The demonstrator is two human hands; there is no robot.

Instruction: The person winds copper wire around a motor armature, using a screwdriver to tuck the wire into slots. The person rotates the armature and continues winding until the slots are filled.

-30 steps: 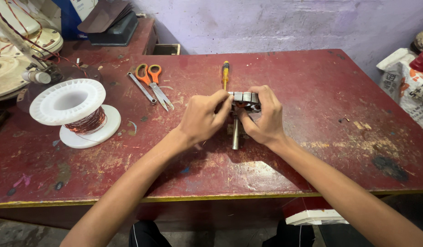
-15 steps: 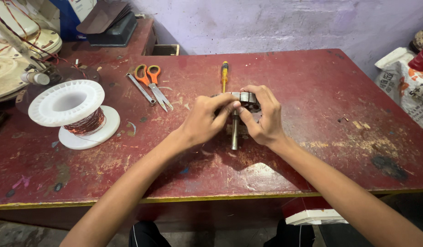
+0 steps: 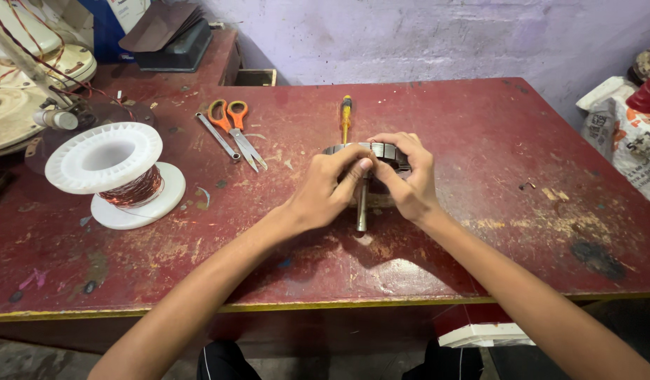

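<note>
Head view: both hands meet mid-table [image 3: 480,127] on a metal ring core [image 3: 381,150] with a steel shaft [image 3: 361,205] pointing back toward the person. Left hand [image 3: 325,188] pinches its near rim, right hand [image 3: 409,181] cups the far side, both grips closed on it. Scissors [image 3: 235,127], screwdriver [image 3: 346,116] and wire spool [image 3: 117,172] lie to the left.

Metal ring part [image 3: 381,151] mostly behind both hands (its inside unseen).
</note>
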